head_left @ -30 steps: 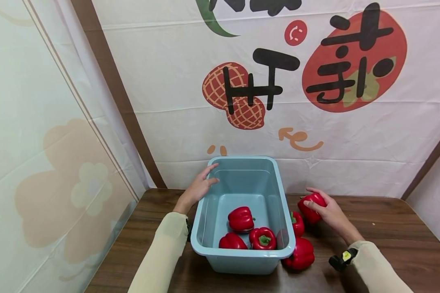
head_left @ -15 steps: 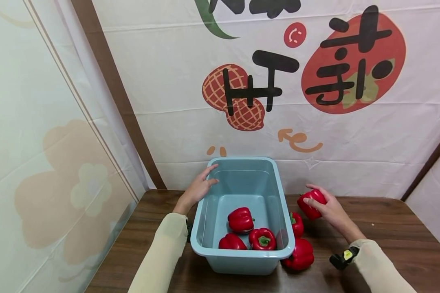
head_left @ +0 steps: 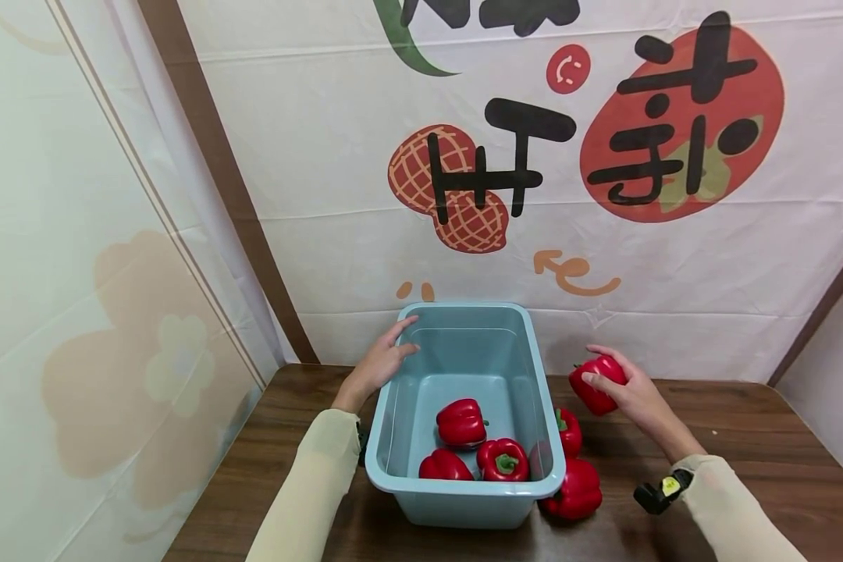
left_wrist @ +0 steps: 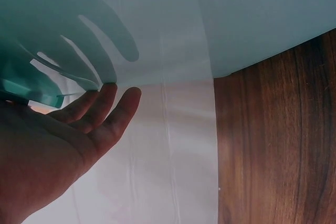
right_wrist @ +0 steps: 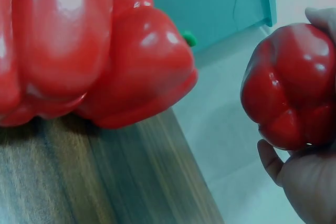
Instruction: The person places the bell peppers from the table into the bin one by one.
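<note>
My right hand (head_left: pixel 630 394) grips a red bell pepper (head_left: pixel 595 384) above the table, to the right of the blue plastic bin (head_left: pixel 549 406). In the right wrist view this bell pepper (right_wrist: pixel 291 85) sits between thumb and fingers. My left hand (head_left: pixel 379 363) rests at the bin's far left rim, thumb and index finger extended over it. The left wrist view shows its other fingers (left_wrist: pixel 118 116) nearly straight against the outer wall. Inside the bin lie three red bell peppers, one farther back (head_left: pixel 461 422), one at front left (head_left: pixel 446 464), one at front right (head_left: pixel 503 459).
Two more red bell peppers stand beside the bin's right wall, one nearer the front (head_left: pixel 578 490) and one behind it (head_left: pixel 569 432). The brown wooden table (head_left: pixel 752 437) meets a printed white cloth (head_left: pixel 337 234) at the back and a cloth at the left.
My right hand has raised the held bell pepper a little from beside the others. The left hand and the bin have stayed in place.
</note>
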{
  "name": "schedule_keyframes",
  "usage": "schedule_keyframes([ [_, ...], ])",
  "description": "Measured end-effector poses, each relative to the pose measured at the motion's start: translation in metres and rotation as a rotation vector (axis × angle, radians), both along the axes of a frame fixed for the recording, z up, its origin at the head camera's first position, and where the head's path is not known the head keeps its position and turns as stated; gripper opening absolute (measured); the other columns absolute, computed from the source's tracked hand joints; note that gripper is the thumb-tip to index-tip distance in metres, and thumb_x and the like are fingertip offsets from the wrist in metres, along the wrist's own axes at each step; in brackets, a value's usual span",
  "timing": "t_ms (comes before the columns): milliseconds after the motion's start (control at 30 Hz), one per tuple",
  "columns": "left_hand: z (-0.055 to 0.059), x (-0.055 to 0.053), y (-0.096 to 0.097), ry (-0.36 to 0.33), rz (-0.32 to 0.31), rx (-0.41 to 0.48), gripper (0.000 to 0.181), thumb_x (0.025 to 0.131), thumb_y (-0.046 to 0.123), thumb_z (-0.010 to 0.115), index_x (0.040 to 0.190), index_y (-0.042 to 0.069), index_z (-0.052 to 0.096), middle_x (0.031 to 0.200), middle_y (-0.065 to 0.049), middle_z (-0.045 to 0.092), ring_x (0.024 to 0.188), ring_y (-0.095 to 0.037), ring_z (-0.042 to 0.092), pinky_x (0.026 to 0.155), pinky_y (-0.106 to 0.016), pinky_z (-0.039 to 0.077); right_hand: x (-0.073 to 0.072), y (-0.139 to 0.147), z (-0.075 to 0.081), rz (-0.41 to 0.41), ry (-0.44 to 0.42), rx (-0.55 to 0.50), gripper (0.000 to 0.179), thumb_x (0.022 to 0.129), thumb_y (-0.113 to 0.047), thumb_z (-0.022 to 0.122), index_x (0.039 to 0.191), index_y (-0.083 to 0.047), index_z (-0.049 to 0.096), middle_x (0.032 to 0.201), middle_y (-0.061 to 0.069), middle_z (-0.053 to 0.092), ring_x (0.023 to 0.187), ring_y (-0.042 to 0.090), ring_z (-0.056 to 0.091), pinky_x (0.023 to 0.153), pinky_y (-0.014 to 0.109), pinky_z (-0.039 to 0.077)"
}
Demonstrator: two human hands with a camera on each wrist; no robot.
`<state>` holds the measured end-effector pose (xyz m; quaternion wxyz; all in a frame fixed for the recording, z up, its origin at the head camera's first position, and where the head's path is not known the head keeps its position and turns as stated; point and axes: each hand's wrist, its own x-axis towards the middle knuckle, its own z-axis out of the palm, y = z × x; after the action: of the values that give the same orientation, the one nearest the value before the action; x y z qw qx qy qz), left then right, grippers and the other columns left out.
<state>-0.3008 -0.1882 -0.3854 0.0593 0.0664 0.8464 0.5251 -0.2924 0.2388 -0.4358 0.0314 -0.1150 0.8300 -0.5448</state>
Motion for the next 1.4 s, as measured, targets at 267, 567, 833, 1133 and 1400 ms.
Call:
schedule_keyframes([
  [267, 0.000, 0.004, -0.002, -0.003, -0.012, 0.009, 0.057, 0.101, 0.026, 0.048, 0.156, 0.024, 0.031, 0.164, -0.009, 0.018, 0.142, -0.038, 0.033, 0.106, -0.065, 0.034, 0.011, -0.006, 0.010, 0.009, 0.019, -0.020, 0.065, 0.095, -0.031, 0.065, 0.150, -0.016, 0.035, 0.141, 0.023, 0.041, 0.123, 0.042, 0.043, 0.078, 0.035, 0.056],
  [567, 0.000, 0.005, -0.003, -0.004, -0.022, 0.010, 0.058, 0.100, 0.027, 0.048, 0.156, 0.024, 0.031, 0.164, -0.009, 0.018, 0.142, -0.038, 0.032, 0.108, -0.065, 0.033, 0.014, -0.010, 0.021, 0.024, 0.033, -0.042, 0.069, 0.093, -0.028, 0.067, 0.152, -0.018, 0.033, 0.143, 0.022, 0.040, 0.125, 0.042, 0.041, 0.078, 0.034, 0.057],
  [833, -0.001, 0.002, -0.003, 0.001, -0.017, 0.009, 0.057, 0.100, 0.027, 0.048, 0.155, 0.025, 0.032, 0.164, -0.009, 0.018, 0.143, -0.038, 0.031, 0.109, -0.064, 0.032, 0.012, -0.015, 0.031, 0.052, 0.064, -0.062, 0.067, 0.094, -0.026, 0.066, 0.151, -0.015, 0.034, 0.142, 0.021, 0.041, 0.124, 0.041, 0.041, 0.077, 0.033, 0.057],
  [1133, 0.000, 0.004, -0.004, 0.011, -0.022, -0.003, 0.058, 0.101, 0.027, 0.047, 0.156, 0.024, 0.030, 0.165, -0.009, 0.016, 0.143, -0.038, 0.031, 0.108, -0.065, 0.033, 0.012, -0.021, 0.040, 0.066, 0.079, -0.063, 0.066, 0.093, -0.026, 0.067, 0.151, -0.016, 0.035, 0.142, 0.021, 0.041, 0.124, 0.042, 0.042, 0.077, 0.033, 0.057],
  [1400, -0.001, 0.005, -0.003, 0.010, -0.017, 0.001, 0.058, 0.101, 0.027, 0.047, 0.156, 0.024, 0.031, 0.164, -0.009, 0.018, 0.142, -0.039, 0.033, 0.107, -0.065, 0.034, 0.013, -0.026, 0.047, 0.079, 0.104, -0.056, 0.065, 0.093, -0.025, 0.067, 0.150, -0.017, 0.036, 0.140, 0.020, 0.042, 0.123, 0.041, 0.042, 0.076, 0.033, 0.057],
])
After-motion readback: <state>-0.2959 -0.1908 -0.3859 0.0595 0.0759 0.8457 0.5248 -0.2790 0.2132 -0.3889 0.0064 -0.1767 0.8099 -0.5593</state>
